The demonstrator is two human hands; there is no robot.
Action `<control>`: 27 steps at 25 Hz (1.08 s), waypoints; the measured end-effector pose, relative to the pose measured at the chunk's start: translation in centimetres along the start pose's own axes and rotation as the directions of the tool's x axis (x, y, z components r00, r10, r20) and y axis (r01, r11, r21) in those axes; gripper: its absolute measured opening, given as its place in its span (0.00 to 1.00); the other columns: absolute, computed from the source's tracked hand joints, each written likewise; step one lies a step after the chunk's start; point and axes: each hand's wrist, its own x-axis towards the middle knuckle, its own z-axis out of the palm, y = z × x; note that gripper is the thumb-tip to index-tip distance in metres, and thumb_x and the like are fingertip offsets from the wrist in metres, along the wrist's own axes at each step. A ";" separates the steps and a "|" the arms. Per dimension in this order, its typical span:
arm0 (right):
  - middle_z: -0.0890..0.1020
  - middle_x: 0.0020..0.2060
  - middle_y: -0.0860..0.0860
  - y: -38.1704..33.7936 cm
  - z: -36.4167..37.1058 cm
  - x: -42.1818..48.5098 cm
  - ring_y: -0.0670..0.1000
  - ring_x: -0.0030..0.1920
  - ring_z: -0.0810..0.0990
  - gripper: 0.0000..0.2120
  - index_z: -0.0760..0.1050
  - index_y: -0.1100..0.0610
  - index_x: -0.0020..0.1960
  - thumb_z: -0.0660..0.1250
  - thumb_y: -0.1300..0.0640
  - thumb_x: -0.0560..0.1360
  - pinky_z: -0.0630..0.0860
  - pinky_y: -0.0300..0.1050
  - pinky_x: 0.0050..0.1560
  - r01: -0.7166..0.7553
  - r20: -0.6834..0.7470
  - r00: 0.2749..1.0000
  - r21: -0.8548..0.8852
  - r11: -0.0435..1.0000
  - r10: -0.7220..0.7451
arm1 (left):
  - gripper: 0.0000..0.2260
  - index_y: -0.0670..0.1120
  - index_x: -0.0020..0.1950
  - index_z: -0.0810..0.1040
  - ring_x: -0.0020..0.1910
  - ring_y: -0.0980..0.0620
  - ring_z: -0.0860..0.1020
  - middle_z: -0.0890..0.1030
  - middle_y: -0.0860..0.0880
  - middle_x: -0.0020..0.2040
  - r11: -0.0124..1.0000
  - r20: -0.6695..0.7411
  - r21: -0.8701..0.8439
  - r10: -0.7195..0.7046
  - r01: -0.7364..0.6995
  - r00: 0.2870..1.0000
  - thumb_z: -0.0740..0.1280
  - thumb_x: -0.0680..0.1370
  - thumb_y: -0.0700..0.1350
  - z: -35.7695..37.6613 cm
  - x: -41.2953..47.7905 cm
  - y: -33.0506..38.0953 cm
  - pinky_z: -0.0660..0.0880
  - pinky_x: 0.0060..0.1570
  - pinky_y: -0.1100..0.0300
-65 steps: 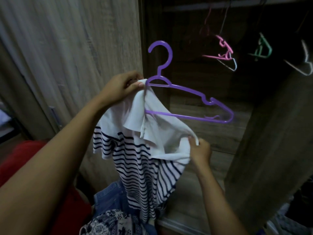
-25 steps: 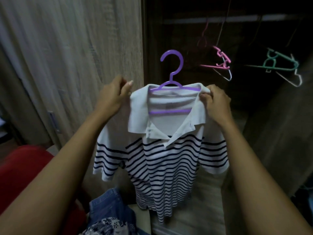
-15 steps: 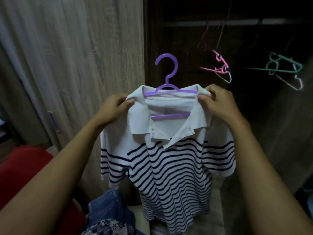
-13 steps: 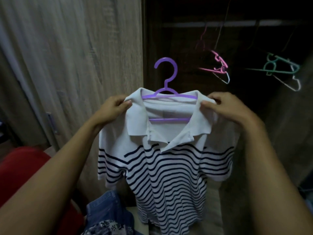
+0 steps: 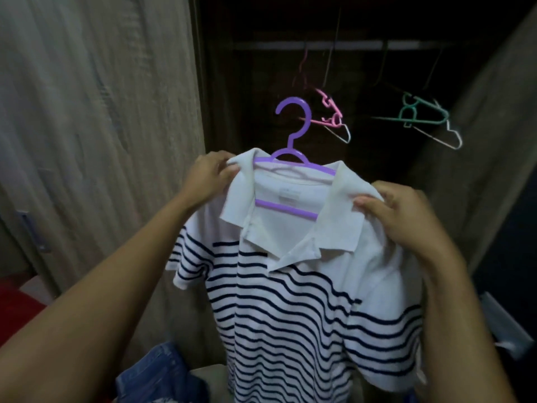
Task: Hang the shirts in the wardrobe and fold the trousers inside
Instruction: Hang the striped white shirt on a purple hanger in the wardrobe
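Observation:
A white polo shirt with dark blue stripes [image 5: 293, 309] hangs on a purple plastic hanger [image 5: 292, 126], held up in front of the open wardrobe. My left hand [image 5: 210, 177] pinches the shirt's left shoulder by the collar. My right hand [image 5: 406, 216] grips the right shoulder, lower and nearer to me, so the shirt sits tilted. The hanger's hook is free in the air, well below the wardrobe rail [image 5: 334, 45].
Empty hangers hang on the rail: a pink one [image 5: 329, 113] with a white one, and a green one [image 5: 421, 112] with another white one. Wooden wardrobe doors stand left [image 5: 96, 141] and right [image 5: 476, 135]. Blue denim [image 5: 157, 376] lies at the bottom left beside red fabric [image 5: 17, 303].
The shirt went fully onto the hanger, its collar spread by both hands. Since half a second ago it has shifted right and tilted, my right hand dropping lower.

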 end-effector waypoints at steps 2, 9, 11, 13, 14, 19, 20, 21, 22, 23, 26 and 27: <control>0.78 0.31 0.49 -0.9 -1.4 -1.5 0.50 0.35 0.76 0.10 0.75 0.54 0.37 0.66 0.51 0.75 0.69 0.44 0.33 -0.038 -0.074 0.997 -0.065 0.997 0.033 | 0.18 0.44 0.67 0.72 0.62 0.48 0.74 0.76 0.44 0.64 1.000 -0.044 -0.015 -0.009 0.008 0.999 0.64 0.79 0.48 1.4 0.4 0.6 0.69 0.58 0.56; 0.78 0.40 0.57 -5.1 0.8 -0.6 0.62 0.44 0.76 0.12 0.73 0.54 0.45 0.61 0.46 0.77 0.67 0.46 0.38 -0.138 -0.213 0.975 -0.339 0.931 0.067 | 0.18 0.43 0.70 0.69 0.67 0.46 0.70 0.73 0.43 0.68 0.996 -0.194 0.043 -0.068 0.078 0.979 0.60 0.80 0.44 2.4 -0.2 0.8 0.66 0.66 0.53; 0.79 0.43 0.58 -6.4 2.5 0.6 0.62 0.46 0.77 0.12 0.73 0.57 0.48 0.60 0.48 0.79 0.67 0.45 0.38 -0.138 -0.234 0.971 -0.351 0.926 0.056 | 0.18 0.41 0.69 0.70 0.67 0.45 0.70 0.74 0.42 0.67 0.997 -0.245 0.051 -0.050 0.064 0.968 0.61 0.80 0.41 1.7 -0.1 0.4 0.64 0.66 0.55; 0.80 0.45 0.60 -7.6 3.6 2.1 0.63 0.49 0.78 0.12 0.73 0.60 0.52 0.59 0.51 0.80 0.67 0.45 0.38 -0.134 -0.272 0.962 -0.340 0.931 0.040 | 0.17 0.40 0.68 0.71 0.66 0.44 0.70 0.74 0.42 0.66 0.997 -0.292 0.066 -0.024 0.046 0.956 0.61 0.79 0.39 0.8 0.0 -0.1 0.63 0.66 0.56; 0.80 0.47 0.61 -8.2 4.1 3.0 0.64 0.50 0.78 0.12 0.73 0.61 0.54 0.59 0.52 0.80 0.68 0.46 0.39 -0.128 -0.286 0.958 -0.332 0.935 0.029 | 0.17 0.40 0.68 0.71 0.66 0.44 0.70 0.74 0.42 0.66 0.997 -0.321 0.071 -0.014 0.039 0.947 0.61 0.79 0.38 0.4 0.1 -0.5 0.63 0.66 0.57; 0.79 0.53 0.63 -10.9 6.7 9.3 0.64 0.55 0.77 0.10 0.70 0.65 0.59 0.55 0.63 0.80 0.68 0.46 0.42 -0.149 -0.305 0.951 -0.303 0.941 0.053 | 0.23 0.40 0.74 0.63 0.74 0.47 0.61 0.64 0.43 0.74 0.996 -0.470 0.086 0.039 0.001 0.882 0.61 0.79 0.38 -1.1 0.9 -1.2 0.53 0.71 0.59; 0.79 0.53 0.63 -11.5 7.2 10.9 0.63 0.54 0.78 0.11 0.69 0.66 0.60 0.55 0.65 0.80 0.68 0.45 0.41 -0.147 -0.300 0.953 -0.303 0.942 0.052 | 0.25 0.41 0.75 0.59 0.75 0.47 0.58 0.60 0.43 0.76 0.995 -0.477 0.102 0.060 -0.012 0.877 0.61 0.79 0.40 -1.4 1.4 -1.4 0.51 0.72 0.58; 0.79 0.53 0.63 -12.0 7.7 12.5 0.62 0.54 0.78 0.11 0.69 0.66 0.59 0.54 0.66 0.80 0.67 0.44 0.41 -0.144 -0.291 0.955 -0.298 0.944 0.054 | 0.26 0.42 0.77 0.55 0.76 0.48 0.54 0.55 0.44 0.78 0.993 -0.475 0.118 0.081 -0.027 0.876 0.59 0.80 0.42 -1.8 2.1 -1.6 0.50 0.73 0.57; 0.78 0.54 0.63 -12.5 8.2 14.1 0.62 0.54 0.78 0.11 0.69 0.67 0.59 0.54 0.66 0.79 0.66 0.43 0.40 -0.142 -0.285 0.957 -0.291 0.946 0.056 | 0.27 0.42 0.77 0.52 0.77 0.48 0.51 0.51 0.45 0.79 0.990 -0.470 0.131 0.100 -0.042 0.877 0.57 0.80 0.44 -2.3 2.9 -1.9 0.49 0.74 0.55; 0.78 0.54 0.63 -13.0 8.7 15.7 0.62 0.55 0.78 0.11 0.68 0.67 0.59 0.54 0.67 0.79 0.66 0.43 0.41 -0.141 -0.279 0.958 -0.283 0.949 0.059 | 0.28 0.43 0.78 0.49 0.78 0.48 0.48 0.48 0.45 0.79 0.988 -0.464 0.144 0.120 -0.059 0.878 0.54 0.80 0.46 -2.7 3.8 -2.2 0.49 0.75 0.53; 0.78 0.54 0.62 -13.8 10.3 19.6 0.61 0.55 0.78 0.12 0.68 0.67 0.60 0.52 0.67 0.79 0.67 0.43 0.41 -0.122 -0.274 0.961 -0.261 0.958 0.048 | 0.27 0.44 0.78 0.45 0.78 0.49 0.44 0.44 0.47 0.79 0.978 -0.451 0.188 0.164 -0.086 0.877 0.51 0.81 0.48 -3.7 6.1 -3.4 0.49 0.75 0.46; 0.78 0.54 0.62 -14.0 10.8 20.8 0.61 0.54 0.78 0.12 0.68 0.66 0.60 0.52 0.66 0.79 0.67 0.43 0.41 -0.121 -0.279 0.959 -0.257 0.959 0.046 | 0.27 0.45 0.78 0.45 0.78 0.50 0.44 0.43 0.48 0.79 0.975 -0.446 0.205 0.170 -0.085 0.879 0.51 0.81 0.48 -3.9 6.5 -3.6 0.49 0.75 0.45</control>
